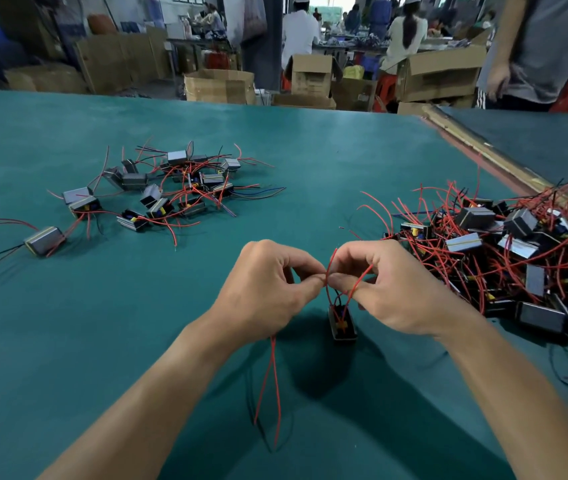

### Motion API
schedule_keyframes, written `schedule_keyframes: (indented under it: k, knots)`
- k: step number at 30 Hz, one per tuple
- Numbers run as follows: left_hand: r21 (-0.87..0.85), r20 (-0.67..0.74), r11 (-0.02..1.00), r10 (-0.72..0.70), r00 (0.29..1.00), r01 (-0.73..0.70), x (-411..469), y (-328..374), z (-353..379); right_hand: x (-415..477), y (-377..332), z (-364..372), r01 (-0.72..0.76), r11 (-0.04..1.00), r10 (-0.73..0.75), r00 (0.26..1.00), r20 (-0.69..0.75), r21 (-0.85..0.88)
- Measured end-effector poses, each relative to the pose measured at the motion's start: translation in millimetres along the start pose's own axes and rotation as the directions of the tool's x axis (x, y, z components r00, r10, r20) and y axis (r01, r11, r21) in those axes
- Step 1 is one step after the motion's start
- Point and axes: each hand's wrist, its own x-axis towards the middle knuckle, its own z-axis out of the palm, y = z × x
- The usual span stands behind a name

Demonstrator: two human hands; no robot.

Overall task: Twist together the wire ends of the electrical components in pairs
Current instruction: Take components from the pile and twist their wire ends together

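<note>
A small dark transformer (342,323) with a yellow and blue core hangs just above the green table, between my two hands. My left hand (268,285) and my right hand (386,285) meet fingertip to fingertip above it. Both pinch its thin red wire ends (331,268), which arch up from the component. Two more red wires (268,382) dangle below my left palm, down to the table. The wire tips themselves are hidden between my fingers.
A loose group of transformers (157,192) with red, black and blue leads lies at the left middle of the green table (310,168). A dense tangled heap of transformers (504,247) fills the right side. Cardboard boxes and people stand beyond the far edge.
</note>
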Motion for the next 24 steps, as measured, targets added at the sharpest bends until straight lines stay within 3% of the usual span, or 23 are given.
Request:
schedule_keyframes:
  k: [9,15,19,24]
  knots:
    - [-0.241,0.195,0.945,-0.175,0.965,0.220,6,-4,-5,-3,-5,8,0.093,0.966,-0.105,0.994,-0.037,-0.240]
    - [-0.310,0.184,0.912,-0.219,0.958,0.268,8,-4,-9,-3,-7,12,0.209,0.920,-0.280,0.943,-0.182,-0.331]
    - [-0.243,0.044,0.956,-0.160,0.986,0.166,5,-4,-7,-3,-7,13,0.079,0.981,-0.129,0.949,-0.289,-0.177]
    - [-0.017,-0.099,1.000,-0.002,0.995,0.000,1,0,1,-1,-5,16,-0.093,0.996,0.089,0.963,-0.253,-0.006]
